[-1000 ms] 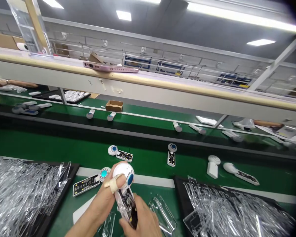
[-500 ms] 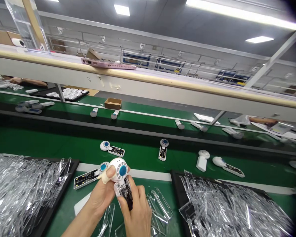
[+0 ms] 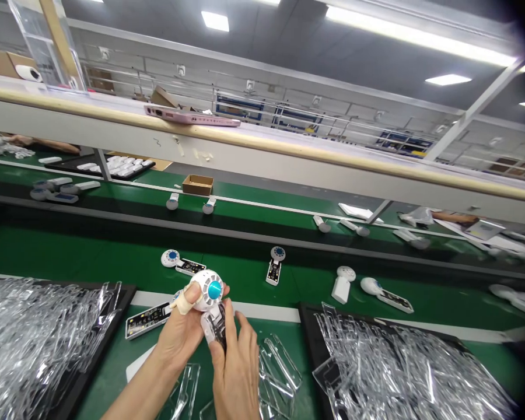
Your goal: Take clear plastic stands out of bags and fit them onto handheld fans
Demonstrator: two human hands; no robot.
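Note:
In both hands I hold a white handheld fan (image 3: 207, 290) with a round slotted head, a blue centre and a handle whose circuit board is exposed. My left hand (image 3: 181, 326) grips the head, its thumb wearing a pale finger cover. My right hand (image 3: 235, 367) is closed about the handle, thumb on the near side and fingers along the far side, partly hiding it. Just behind my left hand lies another opened fan (image 3: 147, 320), its head mostly covered. Loose clear plastic pieces (image 3: 280, 367) lie beside my right hand, and a white part (image 3: 139, 364) shows under my left forearm.
Black trays heaped with clear plastic pieces flank me, left (image 3: 39, 344) and right (image 3: 402, 367). Beyond, a green belt (image 3: 234, 265) carries several fans. A shelf (image 3: 262, 137) crosses above, bearing a pink phone (image 3: 192, 115). Other people's arms (image 3: 455, 217) show at the far sides.
Fans on the near belt have shifted left, and some on the far belt slightly right. The held fan has moved slightly up and left, and my right hand's fingers have straightened somewhat.

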